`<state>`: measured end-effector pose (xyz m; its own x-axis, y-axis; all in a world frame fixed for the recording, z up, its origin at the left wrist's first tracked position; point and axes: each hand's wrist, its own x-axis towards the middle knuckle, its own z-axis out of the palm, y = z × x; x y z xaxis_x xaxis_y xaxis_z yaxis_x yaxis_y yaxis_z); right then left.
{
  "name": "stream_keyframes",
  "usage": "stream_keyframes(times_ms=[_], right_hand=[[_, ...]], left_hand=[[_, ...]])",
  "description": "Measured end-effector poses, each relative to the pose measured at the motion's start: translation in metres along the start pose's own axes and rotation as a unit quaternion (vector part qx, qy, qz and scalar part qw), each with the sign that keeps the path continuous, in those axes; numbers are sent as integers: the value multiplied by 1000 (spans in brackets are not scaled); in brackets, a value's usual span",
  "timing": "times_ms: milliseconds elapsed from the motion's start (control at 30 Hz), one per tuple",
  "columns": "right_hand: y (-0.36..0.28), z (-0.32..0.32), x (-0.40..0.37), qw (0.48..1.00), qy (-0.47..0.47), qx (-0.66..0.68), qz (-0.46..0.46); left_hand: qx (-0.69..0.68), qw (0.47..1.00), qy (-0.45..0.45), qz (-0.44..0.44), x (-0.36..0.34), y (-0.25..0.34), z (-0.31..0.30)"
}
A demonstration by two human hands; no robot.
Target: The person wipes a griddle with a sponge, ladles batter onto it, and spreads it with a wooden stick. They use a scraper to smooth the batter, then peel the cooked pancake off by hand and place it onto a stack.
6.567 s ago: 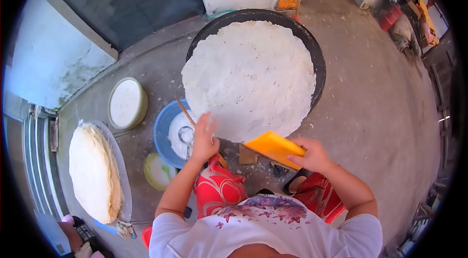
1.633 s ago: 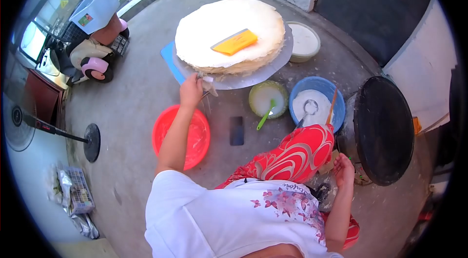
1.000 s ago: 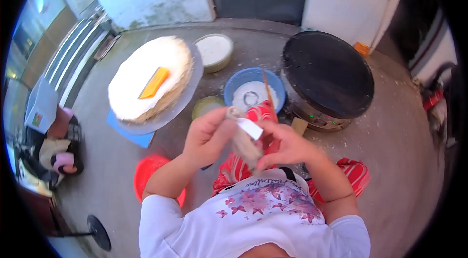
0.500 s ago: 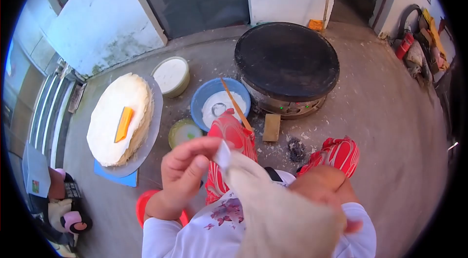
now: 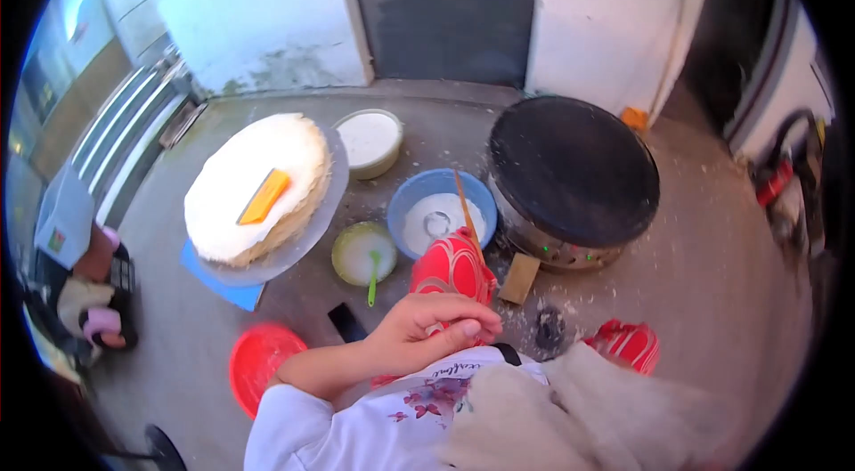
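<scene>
My left hand is in front of my white shirt, above my red-patterned trouser leg. Its fingers are stretched forward and slightly bent, the thumb lies below them, and I see nothing in it. A beige cloth, blurred by motion, spreads across my lap at the lower right. My right hand and forearm are hidden behind this cloth. Near my left forearm stands a red basin. A dark phone-like slab lies on the floor beside it.
A round black griddle stands ahead right. Near it are a blue basin of white powder with a stick, a pale tub, and a bowl with a green spoon. Leftward, an orange scraper rests on stacked flatbreads.
My left hand has let go of the cloth's corner and moved right. The cloth has swung down to the right, over my right hand. The view has shifted, too.
</scene>
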<state>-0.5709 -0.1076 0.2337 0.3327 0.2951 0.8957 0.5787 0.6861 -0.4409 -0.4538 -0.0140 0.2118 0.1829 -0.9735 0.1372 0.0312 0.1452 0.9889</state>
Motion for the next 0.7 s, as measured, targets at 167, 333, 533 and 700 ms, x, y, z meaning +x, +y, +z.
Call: stream_keyframes(times_ms=[167,333,533,700], right_hand=[[-9,-14,16,998,3,49,35],[-25,-14,-14,992,-37,28,113],[-41,-11,-36,974,-52,40,217],[-55,-23,-11,987,-11,86,132]], left_hand=[[4,1000,19,-6,-5,-4,3],[-78,996,43,-25,-8,-17,-3],[-90,995,46,-16,-5,-34,-8],[-74,995,50,-46,-2,-27,-3]])
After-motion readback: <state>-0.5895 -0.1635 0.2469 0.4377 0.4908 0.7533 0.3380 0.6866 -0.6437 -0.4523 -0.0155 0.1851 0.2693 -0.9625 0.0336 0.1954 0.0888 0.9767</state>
